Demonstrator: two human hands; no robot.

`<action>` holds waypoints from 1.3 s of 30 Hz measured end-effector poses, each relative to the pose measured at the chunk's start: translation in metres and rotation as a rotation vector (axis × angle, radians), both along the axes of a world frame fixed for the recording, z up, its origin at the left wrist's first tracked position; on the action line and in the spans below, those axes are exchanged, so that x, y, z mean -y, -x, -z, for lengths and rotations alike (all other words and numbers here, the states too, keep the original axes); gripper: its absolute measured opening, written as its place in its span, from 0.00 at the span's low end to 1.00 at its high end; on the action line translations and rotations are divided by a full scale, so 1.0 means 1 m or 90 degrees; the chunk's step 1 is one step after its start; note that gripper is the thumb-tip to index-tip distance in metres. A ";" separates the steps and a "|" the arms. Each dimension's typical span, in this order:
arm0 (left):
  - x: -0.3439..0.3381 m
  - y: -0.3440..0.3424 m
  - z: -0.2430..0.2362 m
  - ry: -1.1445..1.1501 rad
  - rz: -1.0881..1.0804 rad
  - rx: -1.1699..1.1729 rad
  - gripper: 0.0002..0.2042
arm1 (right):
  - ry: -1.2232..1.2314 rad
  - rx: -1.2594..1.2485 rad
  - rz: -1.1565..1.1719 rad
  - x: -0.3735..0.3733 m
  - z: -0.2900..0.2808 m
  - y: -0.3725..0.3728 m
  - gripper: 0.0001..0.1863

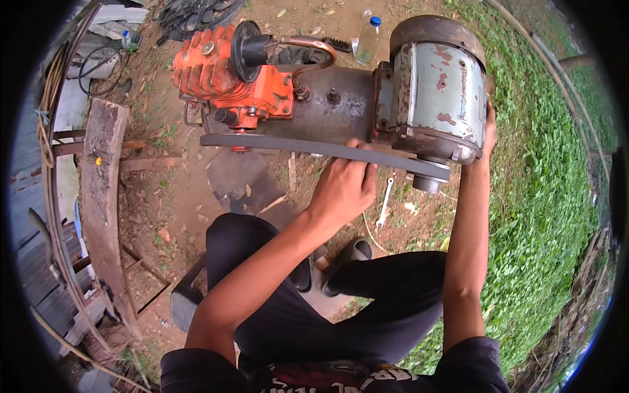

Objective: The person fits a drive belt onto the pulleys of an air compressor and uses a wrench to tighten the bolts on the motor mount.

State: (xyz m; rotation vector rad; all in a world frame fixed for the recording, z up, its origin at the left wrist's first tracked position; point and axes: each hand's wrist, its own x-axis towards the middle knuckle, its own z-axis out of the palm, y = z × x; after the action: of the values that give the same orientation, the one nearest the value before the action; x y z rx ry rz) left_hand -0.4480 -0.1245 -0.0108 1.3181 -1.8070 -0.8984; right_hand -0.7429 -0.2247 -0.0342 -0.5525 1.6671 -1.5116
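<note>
My left hand (344,185) is closed on the black drive belt (288,144), its fingertips curling over the belt's upper edge. The belt runs from under the orange compressor pump (213,65) to the metal pulley (427,183) on the electric motor (442,92), which has worn grey-green paint. Against the motor's right side, my right hand (487,139) holds on near its lower end; most of its fingers are hidden behind the casing. Pump and motor are mounted on a dark, rusty tank (327,121). A bent copper pipe (321,44) rises from the pump.
A wrench (385,202) lies on the dirt below the belt. Beyond the tank stands a clear bottle with a blue cap (369,40). To the left are a worn wooden plank (101,196) and metal sheets (29,216). Green plants (531,216) cover the right side.
</note>
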 end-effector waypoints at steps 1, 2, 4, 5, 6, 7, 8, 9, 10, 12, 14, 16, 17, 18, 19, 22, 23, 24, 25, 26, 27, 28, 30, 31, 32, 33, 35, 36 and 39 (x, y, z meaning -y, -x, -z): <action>0.006 0.004 0.008 0.018 -0.013 -0.003 0.07 | -0.002 -0.043 0.018 -0.002 0.000 -0.007 0.25; 0.015 0.010 0.014 0.036 -0.019 -0.010 0.08 | 0.085 0.072 0.012 0.000 0.010 0.003 0.25; 0.044 0.020 0.032 0.046 -0.053 -0.049 0.09 | 0.206 0.304 -0.116 0.001 0.017 0.020 0.31; 0.059 0.016 0.049 0.035 -0.093 -0.073 0.10 | 0.189 0.384 -0.185 -0.004 0.009 -0.005 0.36; 0.075 0.018 0.058 -0.048 -0.136 -0.153 0.13 | 0.200 0.338 -0.158 -0.002 0.010 -0.018 0.38; 0.095 0.031 0.060 -0.128 -0.163 -0.241 0.17 | 0.219 0.283 -0.121 0.001 0.003 -0.016 0.40; 0.104 0.042 0.064 -0.156 -0.174 -0.359 0.21 | 0.202 0.299 -0.128 -0.004 0.003 -0.015 0.42; 0.109 0.055 0.069 -0.192 -0.180 -0.479 0.24 | 0.283 0.377 -0.267 -0.002 0.011 0.002 0.41; 0.115 0.069 0.072 -0.231 -0.178 -0.514 0.25 | 0.340 0.451 -0.412 -0.003 0.019 0.020 0.41; 0.137 0.080 0.096 -0.208 -0.223 -0.538 0.27 | 0.298 0.387 -0.282 0.001 0.020 -0.001 0.38; 0.155 0.078 0.112 -0.231 -0.182 -0.526 0.29 | 0.311 0.158 -0.158 0.004 0.029 -0.036 0.35; 0.174 0.075 0.128 -0.272 -0.107 -0.549 0.30 | 0.299 0.209 -0.159 0.011 0.024 -0.022 0.34; 0.174 0.087 0.130 -0.275 -0.060 -0.604 0.31 | 0.288 0.223 -0.145 0.009 0.024 -0.003 0.34; 0.164 0.099 0.126 -0.273 -0.085 -0.579 0.35 | 0.301 0.222 -0.144 0.009 0.026 0.006 0.33; 0.163 0.109 0.119 -0.293 -0.083 -0.607 0.34 | 0.314 0.219 -0.144 0.009 0.028 0.015 0.32; 0.182 0.074 0.130 -0.354 -0.121 -0.671 0.33 | 0.353 0.264 -0.118 0.017 0.022 -0.025 0.27; 0.177 0.073 0.130 -0.368 -0.125 -0.662 0.33 | 0.356 0.267 -0.086 0.015 0.024 -0.029 0.25; 0.171 0.086 0.122 -0.386 -0.113 -0.661 0.33 | 0.352 0.290 -0.077 0.022 0.031 -0.004 0.24; 0.164 0.098 0.114 -0.403 -0.102 -0.659 0.33 | 0.347 0.278 -0.063 0.026 0.038 0.021 0.24; 0.164 0.096 0.114 -0.386 -0.108 -0.664 0.33 | 0.344 0.283 -0.056 0.026 0.041 0.019 0.24; 0.164 0.097 0.115 -0.369 -0.114 -0.669 0.33 | 0.340 0.286 -0.049 0.026 0.043 0.017 0.24; 0.163 0.096 0.115 -0.352 -0.120 -0.673 0.33 | 0.340 0.288 -0.042 0.028 0.044 0.016 0.23; 0.173 0.086 0.122 -0.306 -0.126 -0.651 0.32 | 0.340 0.292 -0.035 0.034 0.044 0.007 0.23; 0.179 0.080 0.125 -0.283 -0.130 -0.639 0.32 | 0.341 0.295 -0.033 0.039 0.042 0.001 0.23; 0.172 0.087 0.123 -0.308 -0.106 -0.655 0.32 | 0.337 0.284 -0.022 0.040 0.047 0.010 0.23; 0.158 0.100 0.111 -0.337 -0.074 -0.676 0.32 | 0.334 0.262 -0.012 0.036 0.050 0.027 0.23; 0.157 0.095 0.110 -0.327 -0.059 -0.680 0.31 | 0.338 0.248 -0.033 0.039 0.054 0.027 0.24; 0.173 0.080 0.121 -0.288 -0.074 -0.666 0.31 | 0.344 0.251 -0.066 0.048 0.056 0.010 0.26; 0.157 0.098 0.102 -0.315 0.021 -0.702 0.32 | 0.328 0.227 -0.101 0.048 0.057 0.039 0.28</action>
State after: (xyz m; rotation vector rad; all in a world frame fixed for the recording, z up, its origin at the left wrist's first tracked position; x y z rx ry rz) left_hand -0.5460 -0.2820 -0.1128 0.7435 -0.7568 -1.7151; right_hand -0.7815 -0.2726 -0.0913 -0.6212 0.9395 -1.8022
